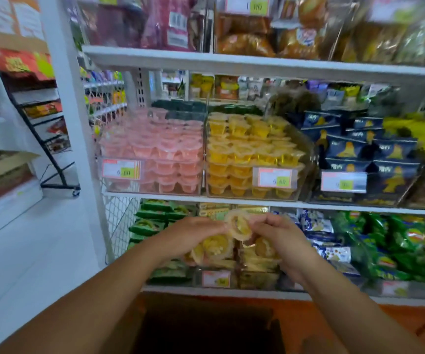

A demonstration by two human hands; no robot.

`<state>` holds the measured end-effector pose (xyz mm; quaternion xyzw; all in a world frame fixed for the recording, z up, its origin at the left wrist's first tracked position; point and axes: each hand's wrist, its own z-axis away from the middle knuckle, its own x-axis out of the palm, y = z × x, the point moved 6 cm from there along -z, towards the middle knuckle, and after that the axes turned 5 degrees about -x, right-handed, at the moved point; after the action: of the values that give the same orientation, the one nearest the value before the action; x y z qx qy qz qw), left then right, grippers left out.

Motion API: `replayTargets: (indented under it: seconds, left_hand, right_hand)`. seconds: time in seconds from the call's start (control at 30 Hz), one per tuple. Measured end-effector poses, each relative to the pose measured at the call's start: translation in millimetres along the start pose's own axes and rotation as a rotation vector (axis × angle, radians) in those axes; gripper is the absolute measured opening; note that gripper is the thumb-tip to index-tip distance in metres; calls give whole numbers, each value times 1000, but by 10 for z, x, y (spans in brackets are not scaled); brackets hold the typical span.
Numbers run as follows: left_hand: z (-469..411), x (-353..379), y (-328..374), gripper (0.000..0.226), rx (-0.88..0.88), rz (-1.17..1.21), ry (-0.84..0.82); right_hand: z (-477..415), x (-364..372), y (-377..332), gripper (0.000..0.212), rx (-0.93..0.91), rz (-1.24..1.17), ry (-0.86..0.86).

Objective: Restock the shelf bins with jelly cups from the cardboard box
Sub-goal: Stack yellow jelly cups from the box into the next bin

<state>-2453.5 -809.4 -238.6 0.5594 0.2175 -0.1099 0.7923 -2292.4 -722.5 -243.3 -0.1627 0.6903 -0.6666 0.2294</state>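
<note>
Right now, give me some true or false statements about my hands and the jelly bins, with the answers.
1. The left hand and right hand both hold yellow jelly cups. True.
2. The pink bin sits to the right of the yellow bin. False: it sits to the left.
3. The yellow bin is empty. False: it is piled with cups.
4. A price label is on the pink bin's front. True.
</note>
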Motion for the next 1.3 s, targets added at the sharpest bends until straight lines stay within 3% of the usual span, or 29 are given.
replayTargets:
  seconds: [0.1, 0.3, 0.5, 0.73, 0.93, 1.03, 1.17, 1.3]
  left_hand:
    - [-86, -194, 263, 47, 48, 21, 93]
    - [-235, -582, 767, 30, 233, 87, 289]
    - [-323, -920, 1097, 12, 363, 131, 442]
    - [-372, -1292, 1139, 9, 491, 25, 623]
    - [-417, -1417, 1037, 24, 522, 39, 592]
    - [-447, -1430, 1013, 11, 529, 69, 579]
    - [-508, -1406, 960, 13, 514, 99, 549]
    - [-563, -1414, 869, 28, 490, 91, 540]
  right_hand:
    - [-99, -249, -318, 13, -1, -78, 54]
    - [-465, -741, -932, 12, -16, -225, 152]
    - [-1083, -1117, -1443, 11, 17, -54, 246]
    - [-1904, -1140, -1505, 10, 223, 70, 244]
    - [-2157, -1133, -1556, 24, 417, 206, 158]
    - [-2238, -1162, -1586, 21, 465, 306, 137]
    - [-2374, -1256, -1601, 19, 550, 490, 125]
    - [-2495, -1269, -1655, 26, 571, 749, 81]
